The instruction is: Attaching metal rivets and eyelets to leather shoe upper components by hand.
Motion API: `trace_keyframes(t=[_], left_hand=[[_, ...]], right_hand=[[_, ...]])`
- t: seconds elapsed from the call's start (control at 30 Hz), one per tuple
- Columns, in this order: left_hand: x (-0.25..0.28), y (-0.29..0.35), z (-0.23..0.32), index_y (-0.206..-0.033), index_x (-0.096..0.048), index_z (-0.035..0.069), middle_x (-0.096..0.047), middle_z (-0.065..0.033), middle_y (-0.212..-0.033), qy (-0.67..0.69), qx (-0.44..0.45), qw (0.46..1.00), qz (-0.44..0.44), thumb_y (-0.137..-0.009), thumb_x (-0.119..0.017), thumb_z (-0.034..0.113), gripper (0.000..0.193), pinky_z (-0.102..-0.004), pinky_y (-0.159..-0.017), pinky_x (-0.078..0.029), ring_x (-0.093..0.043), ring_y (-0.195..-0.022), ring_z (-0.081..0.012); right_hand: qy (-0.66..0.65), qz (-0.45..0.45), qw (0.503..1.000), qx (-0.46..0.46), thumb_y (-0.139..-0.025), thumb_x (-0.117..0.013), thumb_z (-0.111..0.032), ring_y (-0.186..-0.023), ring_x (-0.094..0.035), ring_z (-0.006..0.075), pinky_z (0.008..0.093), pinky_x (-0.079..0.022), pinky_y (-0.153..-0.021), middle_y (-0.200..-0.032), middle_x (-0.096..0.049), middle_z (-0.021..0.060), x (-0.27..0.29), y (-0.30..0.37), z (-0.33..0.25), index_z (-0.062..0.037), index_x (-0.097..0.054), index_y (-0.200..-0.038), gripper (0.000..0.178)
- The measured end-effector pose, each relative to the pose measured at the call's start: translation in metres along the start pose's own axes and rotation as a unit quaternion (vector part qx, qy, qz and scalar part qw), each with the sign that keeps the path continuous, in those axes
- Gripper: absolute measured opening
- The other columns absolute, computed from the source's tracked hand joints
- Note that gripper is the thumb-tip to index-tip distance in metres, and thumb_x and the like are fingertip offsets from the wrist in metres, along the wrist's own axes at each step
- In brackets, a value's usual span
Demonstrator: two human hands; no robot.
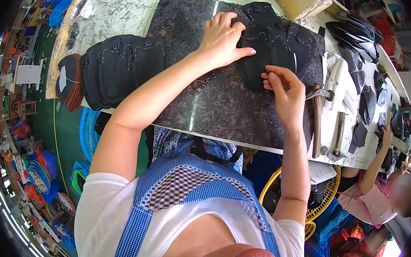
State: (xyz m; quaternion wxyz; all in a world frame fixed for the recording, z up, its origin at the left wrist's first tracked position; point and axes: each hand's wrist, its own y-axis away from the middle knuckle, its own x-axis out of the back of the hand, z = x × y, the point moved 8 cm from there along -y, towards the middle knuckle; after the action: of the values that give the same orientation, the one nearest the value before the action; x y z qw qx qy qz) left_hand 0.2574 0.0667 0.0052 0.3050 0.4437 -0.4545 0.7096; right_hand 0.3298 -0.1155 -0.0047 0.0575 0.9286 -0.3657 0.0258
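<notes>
Black leather pieces (270, 46) with pale stitch lines lie overlapped at the far right of a dark speckled stone slab (203, 99). Nearest, the right hand (283, 88) pinches one piece's near edge between thumb and fingertips. Beyond it, the left hand (222, 38) presses flat, fingers spread, on the pieces. A wooden-handled hammer (317, 118) lies just right. Left, a fanned stack of similar pieces (118, 66) overhangs the marble table (133, 7).

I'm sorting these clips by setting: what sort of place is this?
Most likely a shoe-making workshop. Stacks of black cut pieces lie on the stone slab, a hammer rests beside it, and another person works at the same long table.
</notes>
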Motion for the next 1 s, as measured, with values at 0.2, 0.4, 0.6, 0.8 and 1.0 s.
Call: trace_keyframes(t=[0.2,0.4,0.6,0.8,1.0], left_hand=[[0.008,0.011,0.0,-0.114,-0.057,0.005,-0.068,-0.0052,-0.102,0.571,0.121,0.812,-0.033,-0.081,-0.084,0.017,0.045,-0.0283,-0.072,-0.051,-0.064,-0.083,-0.0116],[0.05,0.029,0.036,-0.116,-0.067,0.0,-0.073,-0.0067,-0.102,0.708,0.124,0.69,-0.083,-0.084,-0.076,-0.002,0.033,-0.0236,-0.078,-0.058,-0.069,-0.09,-0.0097],[0.067,0.042,0.044,-0.116,-0.068,0.0,-0.072,-0.004,-0.102,0.631,0.075,0.77,-0.052,-0.085,-0.076,-0.003,0.033,-0.0221,-0.075,-0.057,-0.068,-0.087,-0.0085],[0.084,0.05,0.056,-0.116,-0.071,0.0,-0.072,-0.0091,-0.104,0.595,0.02,0.803,0.011,-0.083,-0.076,-0.002,0.034,-0.0275,-0.086,-0.052,-0.066,-0.097,-0.0134],[0.111,0.058,0.064,-0.11,-0.074,0.001,-0.074,-0.01,-0.095,0.489,-0.093,0.866,0.05,-0.08,-0.08,0.004,0.03,-0.0289,-0.075,-0.054,-0.07,-0.083,-0.0184]], right_hand=[[-0.054,0.002,0.998,0.02,-0.095,-0.063,0.0,-0.088,-0.065,0.0089,0.0214,-0.053,-0.08,-0.101,-0.072,0.0083,0.001,0.009,-0.01,0.0037,-0.071,-0.107,0.015],[-0.096,0.041,0.982,0.159,-0.09,-0.07,0.004,-0.09,-0.065,0.0095,0.0227,-0.053,-0.08,-0.098,-0.071,0.0061,-0.006,0.024,-0.081,0.0021,-0.066,-0.112,0.023],[-0.06,0.062,0.979,0.184,-0.089,-0.072,0.003,-0.09,-0.066,0.0103,0.0236,-0.054,-0.082,-0.097,-0.069,0.0074,-0.01,0.033,-0.086,0.0023,-0.063,-0.112,0.024],[-0.153,0.105,0.97,0.158,-0.09,-0.072,0.002,-0.09,-0.064,0.0098,0.0226,-0.053,-0.081,-0.097,-0.068,0.0066,-0.012,0.048,-0.075,0.002,-0.059,-0.111,0.025],[-0.071,0.091,0.982,0.148,-0.086,-0.075,0.002,-0.087,-0.063,0.0123,0.0247,-0.052,-0.08,-0.096,-0.067,0.0055,-0.006,0.055,-0.082,0.0005,-0.059,-0.118,0.036]])
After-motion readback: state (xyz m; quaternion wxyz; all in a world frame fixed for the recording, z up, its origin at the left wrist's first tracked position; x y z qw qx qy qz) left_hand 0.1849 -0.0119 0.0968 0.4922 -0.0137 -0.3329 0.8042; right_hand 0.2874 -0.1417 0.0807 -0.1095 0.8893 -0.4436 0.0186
